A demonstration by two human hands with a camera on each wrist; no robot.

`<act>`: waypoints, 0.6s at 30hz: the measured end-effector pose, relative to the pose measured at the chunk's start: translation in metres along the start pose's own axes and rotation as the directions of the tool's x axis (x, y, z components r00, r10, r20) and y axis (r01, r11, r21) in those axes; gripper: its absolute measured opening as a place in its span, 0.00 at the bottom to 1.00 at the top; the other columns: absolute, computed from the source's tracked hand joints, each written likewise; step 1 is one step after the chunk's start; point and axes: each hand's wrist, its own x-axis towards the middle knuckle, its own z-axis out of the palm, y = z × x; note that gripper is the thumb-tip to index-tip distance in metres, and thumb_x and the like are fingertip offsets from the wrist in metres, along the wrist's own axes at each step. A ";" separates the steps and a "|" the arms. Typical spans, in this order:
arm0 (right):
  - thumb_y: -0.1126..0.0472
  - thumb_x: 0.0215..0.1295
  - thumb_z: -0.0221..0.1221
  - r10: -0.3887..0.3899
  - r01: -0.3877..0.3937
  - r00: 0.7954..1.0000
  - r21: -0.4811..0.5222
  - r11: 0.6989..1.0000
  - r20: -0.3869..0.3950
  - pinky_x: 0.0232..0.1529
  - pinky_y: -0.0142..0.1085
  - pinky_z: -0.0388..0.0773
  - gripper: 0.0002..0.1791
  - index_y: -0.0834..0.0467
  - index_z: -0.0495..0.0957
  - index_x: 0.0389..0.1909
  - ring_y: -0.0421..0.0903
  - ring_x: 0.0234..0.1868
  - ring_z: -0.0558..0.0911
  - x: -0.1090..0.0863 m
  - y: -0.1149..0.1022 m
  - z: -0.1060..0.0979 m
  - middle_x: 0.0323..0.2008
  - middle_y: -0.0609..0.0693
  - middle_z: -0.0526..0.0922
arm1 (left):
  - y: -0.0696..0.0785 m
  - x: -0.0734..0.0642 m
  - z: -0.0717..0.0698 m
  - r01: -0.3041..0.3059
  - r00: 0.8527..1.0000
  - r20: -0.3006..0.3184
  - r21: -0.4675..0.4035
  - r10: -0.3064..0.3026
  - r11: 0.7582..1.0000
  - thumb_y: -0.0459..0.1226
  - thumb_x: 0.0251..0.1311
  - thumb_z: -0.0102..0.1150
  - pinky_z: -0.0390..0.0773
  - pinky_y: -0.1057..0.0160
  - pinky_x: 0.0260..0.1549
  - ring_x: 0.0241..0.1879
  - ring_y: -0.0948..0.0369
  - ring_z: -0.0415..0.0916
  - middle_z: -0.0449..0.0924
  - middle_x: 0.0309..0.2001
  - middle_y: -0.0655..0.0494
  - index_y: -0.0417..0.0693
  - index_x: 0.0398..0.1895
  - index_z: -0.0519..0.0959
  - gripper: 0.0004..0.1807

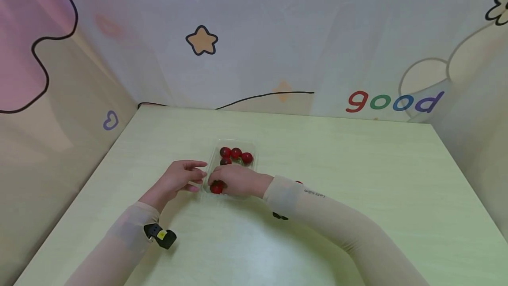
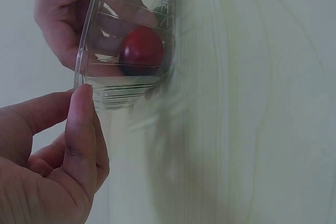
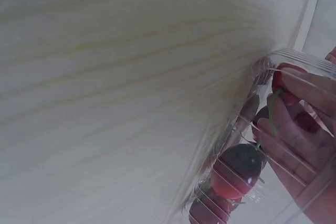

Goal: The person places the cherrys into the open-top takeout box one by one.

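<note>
A clear plastic container (image 1: 255,169) with several cherry tomatoes (image 1: 247,158) lies on the table, the fruit grouped at its far end. My right hand (image 1: 234,179) reaches inside near the close left corner, its fingers curled about one red cherry tomato (image 1: 216,187). Through the clear wall in the left wrist view, that tomato (image 2: 142,51) is low in the container. The right wrist view shows a green stem (image 3: 271,109) beside the fingers. My left hand (image 1: 180,179) is at the left side, thumb and fingers pinching the container's rim (image 2: 83,61).
The pale wood-grain table (image 1: 357,180) extends around the container. A bit of something red (image 1: 299,182) peeks out behind the right sleeve (image 1: 325,211). A printed cloth backdrop (image 1: 258,47) rises along the table's back and sides. A black wrist camera (image 1: 160,235) is strapped on the left sleeve.
</note>
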 end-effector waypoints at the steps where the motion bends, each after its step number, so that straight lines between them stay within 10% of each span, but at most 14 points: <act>1: 0.62 0.66 0.68 -0.002 0.002 1.000 0.002 1.000 -0.002 0.68 0.35 0.77 0.22 0.52 0.82 0.61 0.45 0.62 0.81 0.000 0.000 0.000 0.60 0.48 0.85 | 0.000 0.000 0.000 -0.001 1.000 0.000 0.000 0.001 1.000 0.36 0.73 0.56 0.85 0.71 0.32 0.40 0.59 0.79 0.82 0.58 0.37 0.39 0.71 0.72 0.25; 18: 0.64 0.67 0.66 0.004 -0.004 1.000 0.024 1.000 -0.004 0.68 0.35 0.77 0.22 0.52 0.82 0.61 0.45 0.61 0.82 -0.001 0.001 -0.002 0.60 0.48 0.85 | 0.000 0.003 0.002 0.002 1.000 -0.016 0.007 -0.002 1.000 0.36 0.73 0.55 0.85 0.71 0.32 0.39 0.60 0.79 0.83 0.55 0.39 0.38 0.70 0.72 0.24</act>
